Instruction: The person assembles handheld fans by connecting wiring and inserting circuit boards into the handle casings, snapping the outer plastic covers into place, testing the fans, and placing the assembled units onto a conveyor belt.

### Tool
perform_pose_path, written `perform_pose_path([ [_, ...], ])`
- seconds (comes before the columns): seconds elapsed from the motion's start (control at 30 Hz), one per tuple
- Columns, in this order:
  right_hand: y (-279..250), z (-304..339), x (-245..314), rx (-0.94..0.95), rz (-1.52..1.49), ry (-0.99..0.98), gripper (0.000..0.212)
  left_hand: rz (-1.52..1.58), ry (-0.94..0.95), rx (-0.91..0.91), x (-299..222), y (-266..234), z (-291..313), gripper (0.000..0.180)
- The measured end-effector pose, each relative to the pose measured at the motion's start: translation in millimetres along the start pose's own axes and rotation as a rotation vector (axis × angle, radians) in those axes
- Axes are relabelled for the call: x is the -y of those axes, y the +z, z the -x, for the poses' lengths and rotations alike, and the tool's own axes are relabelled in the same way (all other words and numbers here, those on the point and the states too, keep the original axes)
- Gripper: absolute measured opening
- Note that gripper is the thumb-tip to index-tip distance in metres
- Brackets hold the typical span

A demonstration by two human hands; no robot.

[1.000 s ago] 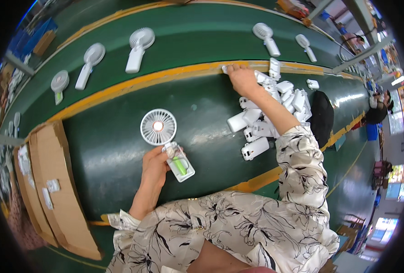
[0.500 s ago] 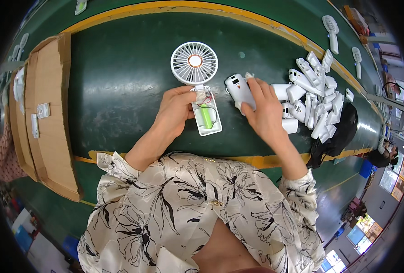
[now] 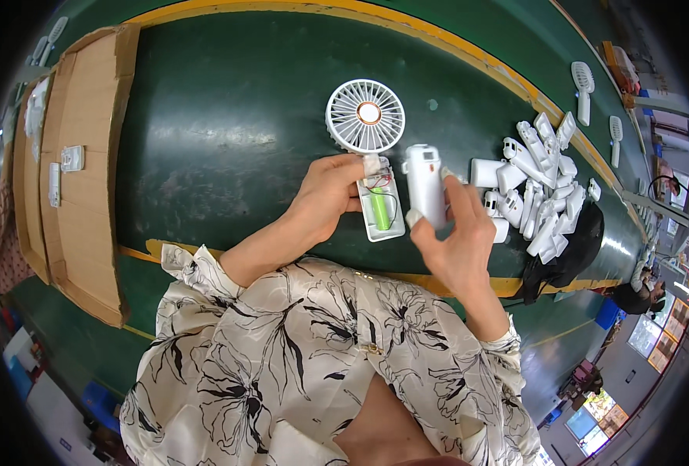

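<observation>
My left hand (image 3: 326, 192) grips a white handheld fan (image 3: 366, 116) near the neck, below its round slotted head. The handle lies open toward me, showing a green battery cell (image 3: 380, 208) and thin red and dark wires inside. Just right of it, my right hand (image 3: 462, 225) holds a white handle cover (image 3: 426, 185) between thumb and fingers, outer face up. The cover has a dark window near its top and a small orange mark. It is apart from the fan handle. White wraps cover some of my fingertips.
A heap of white handle covers (image 3: 542, 182) lies at the right, beside a black cloth or bag (image 3: 579, 247). A cardboard box (image 3: 88, 179) with a few white parts stands at the left. More white fans (image 3: 583, 92) lie beyond the yellow table edge.
My right hand has brought the cover away from the heap, closer to the fan handle, and turned it more upright. My left hand still holds the fan; the whole view has shifted slightly.
</observation>
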State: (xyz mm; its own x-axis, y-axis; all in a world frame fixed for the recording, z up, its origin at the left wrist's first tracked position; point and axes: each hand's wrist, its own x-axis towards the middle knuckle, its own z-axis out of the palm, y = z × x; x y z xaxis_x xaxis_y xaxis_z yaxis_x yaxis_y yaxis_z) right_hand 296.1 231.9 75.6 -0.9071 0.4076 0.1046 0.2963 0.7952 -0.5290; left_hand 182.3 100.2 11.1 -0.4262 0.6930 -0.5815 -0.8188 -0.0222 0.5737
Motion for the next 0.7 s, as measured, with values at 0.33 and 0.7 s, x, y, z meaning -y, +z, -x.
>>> perform_pose_path([
  [0.33,9.6,-3.4,21.6,0.112,0.023,-0.154,0.045,0.167,0.014,0.025,-3.1,6.1,1.9,0.039],
  [0.7,19.4,-3.4,19.9,0.115,0.065,-0.19,0.041,0.201,0.034,0.047,0.1,4.3,-0.7,0.039],
])
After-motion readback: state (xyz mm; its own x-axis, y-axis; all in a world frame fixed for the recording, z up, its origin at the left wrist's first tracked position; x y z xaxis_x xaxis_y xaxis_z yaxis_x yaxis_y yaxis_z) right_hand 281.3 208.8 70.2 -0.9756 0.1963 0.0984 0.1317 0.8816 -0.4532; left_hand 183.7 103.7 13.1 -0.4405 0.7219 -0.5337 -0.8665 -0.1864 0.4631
